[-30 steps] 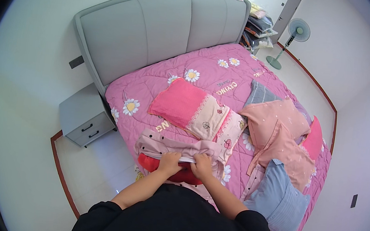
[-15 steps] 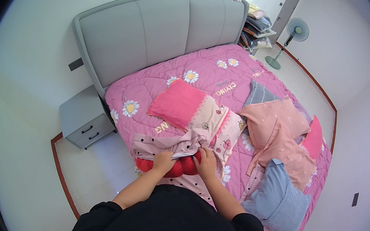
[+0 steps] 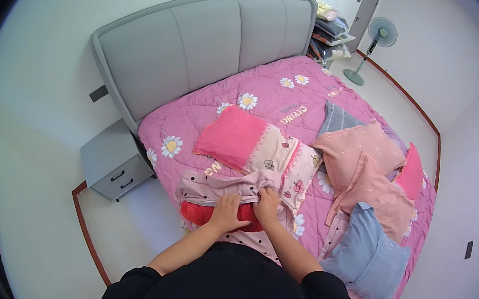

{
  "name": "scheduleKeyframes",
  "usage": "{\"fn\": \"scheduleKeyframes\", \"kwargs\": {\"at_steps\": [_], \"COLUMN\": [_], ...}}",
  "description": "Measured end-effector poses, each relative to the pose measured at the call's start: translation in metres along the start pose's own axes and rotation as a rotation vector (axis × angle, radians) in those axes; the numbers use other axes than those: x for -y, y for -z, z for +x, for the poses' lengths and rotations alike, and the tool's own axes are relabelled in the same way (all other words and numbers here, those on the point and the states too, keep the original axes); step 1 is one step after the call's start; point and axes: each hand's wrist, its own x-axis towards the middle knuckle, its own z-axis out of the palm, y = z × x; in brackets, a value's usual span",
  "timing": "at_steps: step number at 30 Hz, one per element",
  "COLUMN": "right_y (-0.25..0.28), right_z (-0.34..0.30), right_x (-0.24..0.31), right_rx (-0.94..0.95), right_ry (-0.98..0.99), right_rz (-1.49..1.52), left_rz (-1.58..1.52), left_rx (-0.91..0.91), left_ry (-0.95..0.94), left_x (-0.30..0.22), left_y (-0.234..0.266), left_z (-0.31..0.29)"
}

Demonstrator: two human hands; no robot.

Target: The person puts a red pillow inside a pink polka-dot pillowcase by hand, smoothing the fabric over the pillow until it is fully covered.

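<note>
A red pillow (image 3: 196, 212) lies at the near edge of the bed, partly covered by a light pink pillowcase (image 3: 205, 186) with black dots. My left hand (image 3: 227, 214) presses on the red pillow near the pillowcase's edge, fingers stretched forward and holding nothing. Beside it, my right hand (image 3: 267, 207) is closed on the bunched edge of the pillowcase, its palm against the red pillow. Just beyond the bunched cloth lies a pillow (image 3: 235, 137), bright pink at one end and pale with a leaf print at the other.
On the pink daisy quilt (image 3: 183, 119), peach pillows (image 3: 359, 146), a blue-grey pillow (image 3: 372, 261) and a grey striped pillow (image 3: 337, 121) are heaped at right. A grey headboard (image 3: 206, 32) stands behind, a nightstand (image 3: 116, 158) at left, a fan (image 3: 379, 35) at far right.
My left hand has moved right and forward from the pillowcase's edge onto the red pillow, its fingers now stretched. My right hand still grips the cloth.
</note>
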Motion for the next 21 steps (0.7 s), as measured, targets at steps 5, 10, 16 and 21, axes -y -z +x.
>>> {"fn": "scheduleKeyframes", "kwargs": {"at_steps": [5,10,16,21], "right_y": [-0.005,0.003,0.006,0.015], "right_z": [0.008,0.009,0.005,-0.006], "right_x": [0.026,0.043,0.048,0.012], "right_rx": [0.024,0.17,0.317,0.137], "right_ry": [0.081,0.394,0.399,0.23], "right_rz": [0.072,0.083,0.04,0.181], "left_rz": [0.049,0.075,0.092,-0.086], "left_rx": [0.125,-0.114,-0.082,-0.119], "left_ry": [0.19,0.129,0.098,0.152], "left_x": [0.005,0.033,0.052,0.067], "left_y": [0.002,0.001,-0.001,0.02], "left_z": [0.002,-0.003,-0.009,-0.006]}}
